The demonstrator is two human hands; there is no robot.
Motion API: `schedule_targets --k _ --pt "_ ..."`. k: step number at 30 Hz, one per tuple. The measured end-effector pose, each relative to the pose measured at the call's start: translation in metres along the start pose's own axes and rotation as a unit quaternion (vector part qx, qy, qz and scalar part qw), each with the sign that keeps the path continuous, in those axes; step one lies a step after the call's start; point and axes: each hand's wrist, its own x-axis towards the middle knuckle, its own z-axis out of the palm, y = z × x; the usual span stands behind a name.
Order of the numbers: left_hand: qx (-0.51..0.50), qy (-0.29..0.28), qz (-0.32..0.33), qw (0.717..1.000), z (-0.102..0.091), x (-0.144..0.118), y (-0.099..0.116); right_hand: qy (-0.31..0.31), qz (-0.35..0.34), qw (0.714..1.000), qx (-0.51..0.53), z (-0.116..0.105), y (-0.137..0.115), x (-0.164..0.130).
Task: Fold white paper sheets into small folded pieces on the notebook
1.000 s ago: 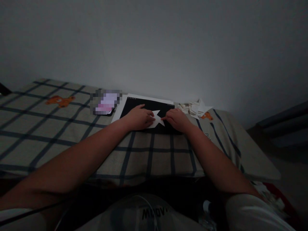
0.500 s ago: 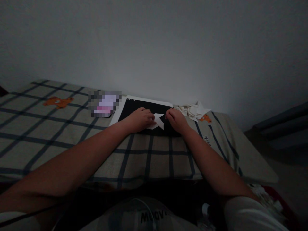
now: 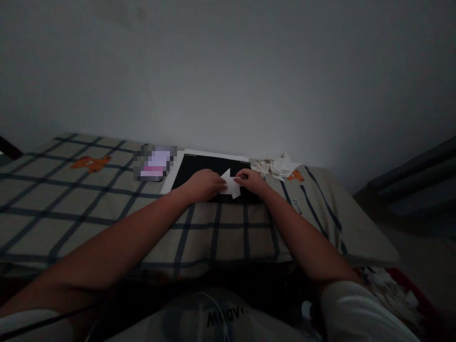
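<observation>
While on black mat [image 3: 206, 166] | white paper [image 3: 230, 184] between hands | left grip [image 3: 204, 184], right grip [image 3: 251, 180] pinching it

Shirt [image 3: 223, 317]: print seen upside down, unreadable. Cloth [image 3: 297, 207]: small print, illegible.

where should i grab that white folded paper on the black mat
Pinch the paper at its free lower corner, coming from the near side. The left hand and right hand cover its sides, and it lies flat on the black mat, so only that corner sticks out.
</observation>
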Motion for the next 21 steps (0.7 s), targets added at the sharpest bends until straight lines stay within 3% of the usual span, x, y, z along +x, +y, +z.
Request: schedule_targets --k 3,6,8,10,11,13,19,21 --pt "-0.027 0.084 -0.071 0.994 0.001 -0.004 0.001 0.048 0.043 0.992 0.109 -0.003 0.002 0.001" --pt "-0.124 0.178 -0.210 0.953 0.002 0.001 0.004 0.122 0.107 0.960 0.230 -0.007 0.003 0.004" --pt "-0.240 0.200 -0.317 0.895 0.002 0.011 0.007 0.168 0.117 0.932 0.298 -0.011 0.000 0.004" --pt "-0.383 0.168 -0.412 0.809 -0.001 0.024 0.012 0.199 0.114 0.909 0.349 -0.015 -0.007 0.002" --pt "-0.458 0.131 -0.422 0.771 -0.003 0.031 0.015 0.215 0.114 0.897 0.368 -0.017 -0.011 0.000" --pt "-0.554 0.080 -0.395 0.728 -0.006 0.044 0.022 0.242 0.124 0.878 0.394 -0.019 -0.018 -0.005" --pt "-0.677 0.176 -0.387 0.601 0.001 0.076 0.042 0.264 0.117 0.831 0.476 -0.021 -0.011 -0.030" --pt "-0.687 0.183 -0.387 0.588 0.007 0.086 0.048 0.260 0.127 0.830 0.477 -0.026 -0.003 -0.040"
